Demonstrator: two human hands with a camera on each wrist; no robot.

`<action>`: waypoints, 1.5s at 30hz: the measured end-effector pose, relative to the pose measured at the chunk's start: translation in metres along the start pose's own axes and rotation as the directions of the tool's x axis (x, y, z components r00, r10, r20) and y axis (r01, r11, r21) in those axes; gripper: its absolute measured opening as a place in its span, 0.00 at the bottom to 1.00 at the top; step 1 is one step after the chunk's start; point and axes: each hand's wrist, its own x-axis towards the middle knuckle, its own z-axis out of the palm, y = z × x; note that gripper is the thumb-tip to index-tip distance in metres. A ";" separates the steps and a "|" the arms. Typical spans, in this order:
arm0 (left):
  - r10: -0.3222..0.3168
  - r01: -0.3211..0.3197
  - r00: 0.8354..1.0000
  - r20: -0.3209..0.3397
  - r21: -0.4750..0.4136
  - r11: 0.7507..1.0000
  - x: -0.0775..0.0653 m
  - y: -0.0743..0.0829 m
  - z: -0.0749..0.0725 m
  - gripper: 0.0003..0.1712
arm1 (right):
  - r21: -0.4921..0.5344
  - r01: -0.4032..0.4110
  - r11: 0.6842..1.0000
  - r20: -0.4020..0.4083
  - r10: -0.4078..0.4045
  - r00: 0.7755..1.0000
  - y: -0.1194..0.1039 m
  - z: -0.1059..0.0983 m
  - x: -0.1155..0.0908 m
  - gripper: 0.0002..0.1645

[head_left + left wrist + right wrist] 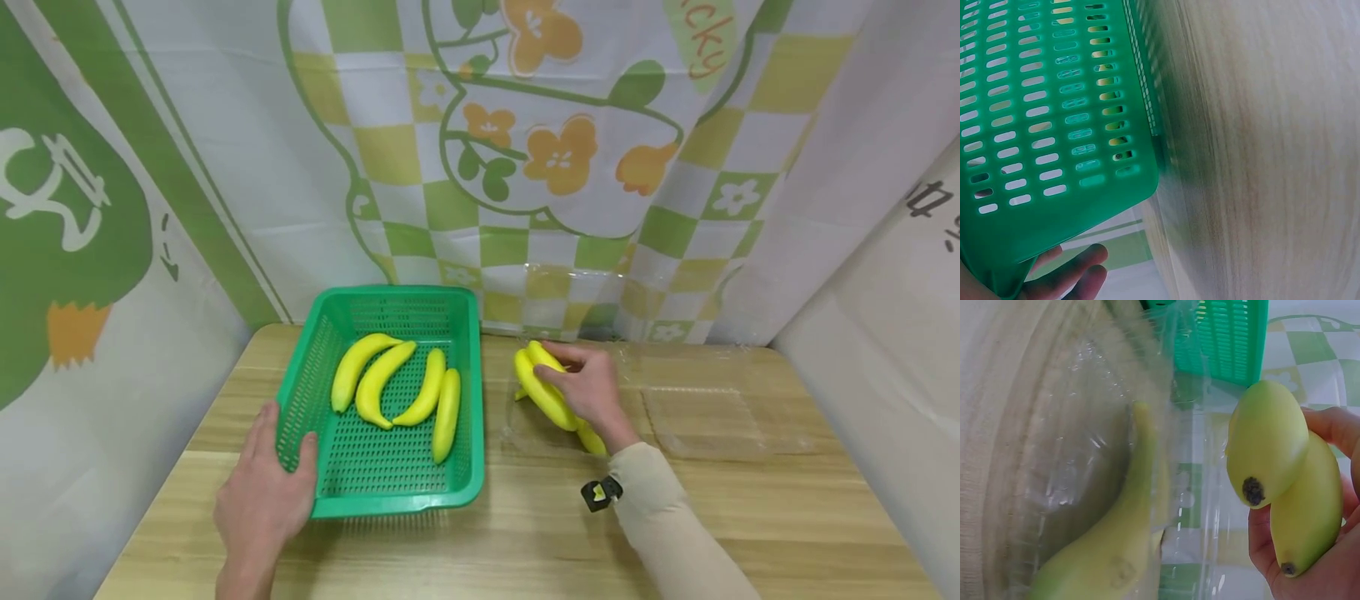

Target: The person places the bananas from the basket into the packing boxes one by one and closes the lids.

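Note:
My left hand (266, 492) grips the left rim of a green plastic basket (397, 505), with the thumb over the edge; in the left wrist view its fingertips (1088, 278) show past the rim. Several yellow bananas (384, 383) lie spread on the basket's floor. To the right, my right hand (592, 387) holds two bananas (543, 387) side by side between thumb and fingers, above a clear plastic box (1072, 487). Inside that box lies another banana (1107, 544); others there are partly hidden by the hand and the held bananas.
An empty-looking clear plastic tray part (708, 417) lies right of my right hand; whether it joins the box, I cannot tell. A printed curtain (465, 208) hangs behind the wooden table (540, 542). White fabric walls stand at both sides.

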 end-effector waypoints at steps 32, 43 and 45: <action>0.003 -0.003 1.000 -0.010 -0.015 1.000 0.002 0.000 0.001 0.46 | -0.108 -0.016 0.994 0.110 0.028 0.994 0.045 0.012 -0.014 0.26; -0.005 0.005 1.000 -0.001 -0.010 1.000 0.002 0.000 0.001 0.46 | -0.087 -0.044 0.995 0.088 0.052 0.995 0.046 0.014 -0.014 0.28; -0.006 0.006 1.000 0.001 -0.011 1.000 0.002 0.000 0.001 0.45 | -0.081 -0.049 0.996 0.085 0.056 0.995 0.045 0.014 -0.015 0.28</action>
